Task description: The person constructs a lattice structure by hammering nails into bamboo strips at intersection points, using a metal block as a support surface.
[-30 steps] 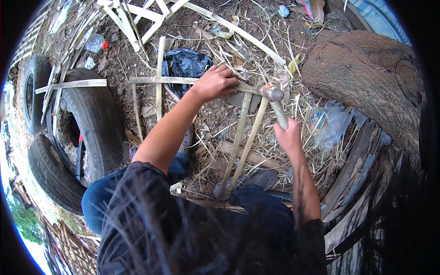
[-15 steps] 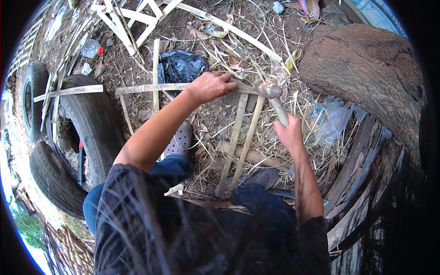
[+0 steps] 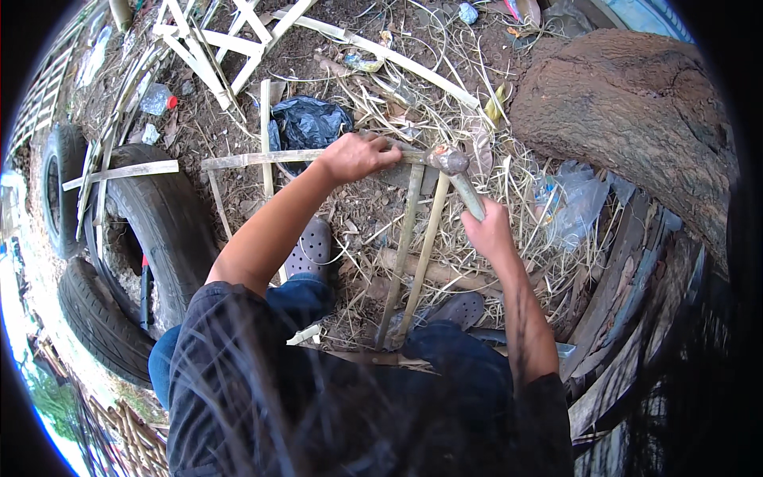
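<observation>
A long bamboo strip [image 3: 238, 160] lies crosswise in front of me, with my left hand [image 3: 356, 157] closed around it right of its middle. My right hand [image 3: 489, 230] grips a hammer by its pale handle [image 3: 467, 196]. The worn hammer head [image 3: 449, 160] is at the strip's right end, hiding that tip; whether it touches cannot be told. Two narrower bamboo slats, a left one [image 3: 401, 254] and a right one [image 3: 424, 262], run from the strip back toward my feet. Another upright slat [image 3: 266, 119] crosses the strip further left.
Old tyres [image 3: 163, 230] stand at the left, a loose bamboo piece [image 3: 143, 170] across them. A thick tree trunk [image 3: 620, 111] fills the upper right. Bamboo shavings, a black plastic bag [image 3: 310, 123] and a clear bag [image 3: 576, 207] litter the ground. My clogs [image 3: 308, 248] are below the strip.
The hammer head has shifted slightly left and down at the strip's right end, my right hand moving with it. My left hand keeps its hold. The whole view has drifted a little.
</observation>
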Demonstrator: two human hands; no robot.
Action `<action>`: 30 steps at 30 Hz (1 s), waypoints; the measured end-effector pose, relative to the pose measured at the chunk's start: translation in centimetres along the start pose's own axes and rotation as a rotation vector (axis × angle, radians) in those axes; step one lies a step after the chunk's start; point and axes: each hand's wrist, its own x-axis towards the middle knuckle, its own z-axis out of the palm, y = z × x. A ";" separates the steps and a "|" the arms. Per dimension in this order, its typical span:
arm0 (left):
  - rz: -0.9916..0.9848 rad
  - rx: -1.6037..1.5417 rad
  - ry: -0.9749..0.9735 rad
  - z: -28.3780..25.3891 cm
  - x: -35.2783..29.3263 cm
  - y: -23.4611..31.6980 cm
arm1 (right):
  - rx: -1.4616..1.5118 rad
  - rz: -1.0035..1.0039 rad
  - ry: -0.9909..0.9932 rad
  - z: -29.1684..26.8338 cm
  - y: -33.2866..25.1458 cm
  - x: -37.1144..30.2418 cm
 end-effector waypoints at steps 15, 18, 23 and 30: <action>0.006 0.103 -0.199 -0.7 0.8 0.3 | 0.065 -0.037 0.032 0.5 0.2 0.0; 0.042 0.134 -0.143 -0.6 1.1 0.1 | 0.040 -0.046 0.053 0.6 0.5 -0.1; 0.099 0.220 -0.175 -1.2 1.4 -0.5 | 0.083 -0.024 0.040 1.3 1.4 -0.2; 0.189 0.160 -0.028 -2.1 1.1 -1.4 | 0.090 0.025 0.069 0.6 2.4 0.0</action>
